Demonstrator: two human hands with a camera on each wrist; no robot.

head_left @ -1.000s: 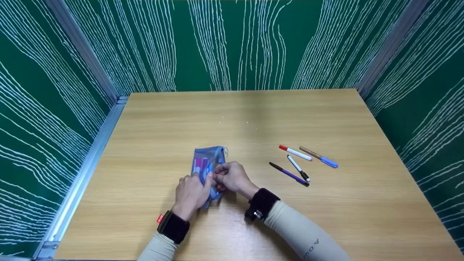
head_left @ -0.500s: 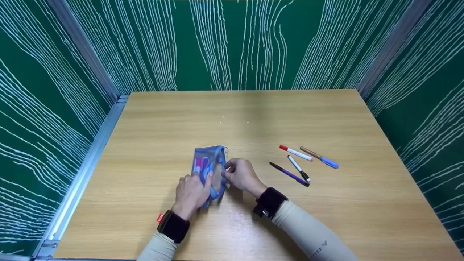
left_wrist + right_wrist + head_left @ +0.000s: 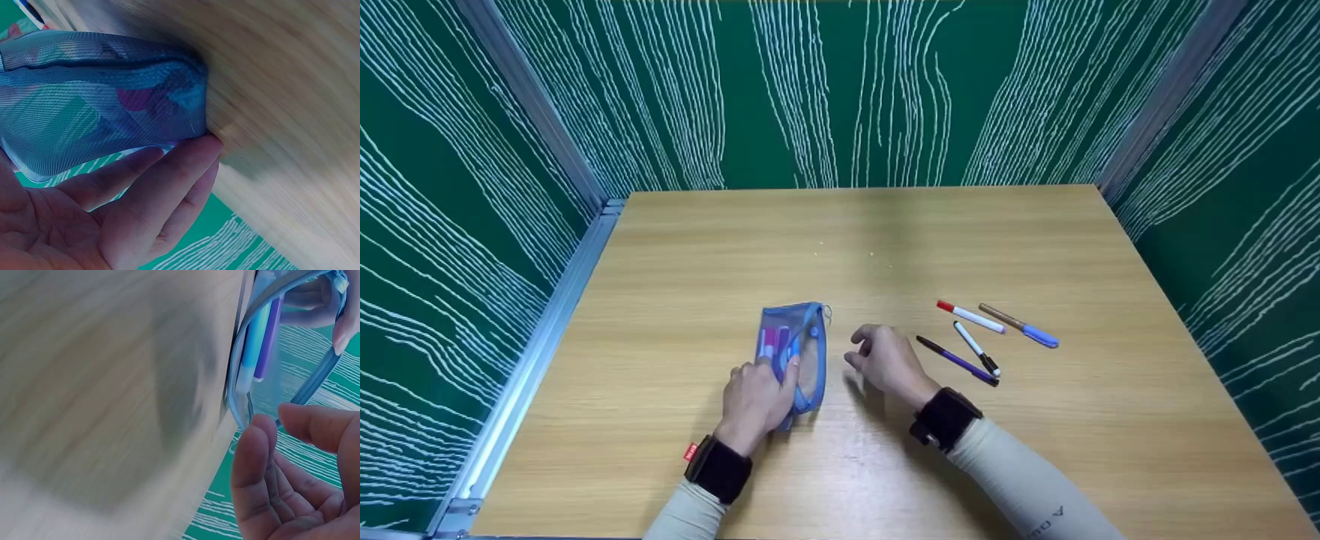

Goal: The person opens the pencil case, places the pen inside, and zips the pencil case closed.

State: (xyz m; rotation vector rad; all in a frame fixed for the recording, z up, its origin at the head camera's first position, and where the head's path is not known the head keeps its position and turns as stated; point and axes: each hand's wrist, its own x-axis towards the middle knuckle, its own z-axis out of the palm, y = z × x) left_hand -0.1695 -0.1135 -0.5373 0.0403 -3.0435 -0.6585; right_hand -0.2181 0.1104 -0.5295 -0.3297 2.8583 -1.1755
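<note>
My left hand [image 3: 757,394] holds a blue mesh pencil case [image 3: 789,312] on the table, its thumb at the rim of the unzipped opening. Several pens lie inside; a light blue marker [image 3: 256,343] and a purple one [image 3: 270,340] show through the opening in the right wrist view. In the left wrist view, straight fingers [image 3: 169,185] press along the case's underside near the tabletop. Between the case and the loose pens hovers my right hand [image 3: 889,364], fingers loosely bent, thumb and index apart, nothing in them. Nearest to it lies a dark purple pen [image 3: 958,361].
Beyond that pen lie a small white marker [image 3: 976,347] with a black cap, a white marker [image 3: 973,316] with a red cap, and a brown pen [image 3: 1003,315] with a blue cap. Green walls with white lines enclose the wooden table [image 3: 697,247] at back and sides.
My right hand has left the pencil case's opening and moved right, toward the loose pens. The left hand and the case have stayed in place.
</note>
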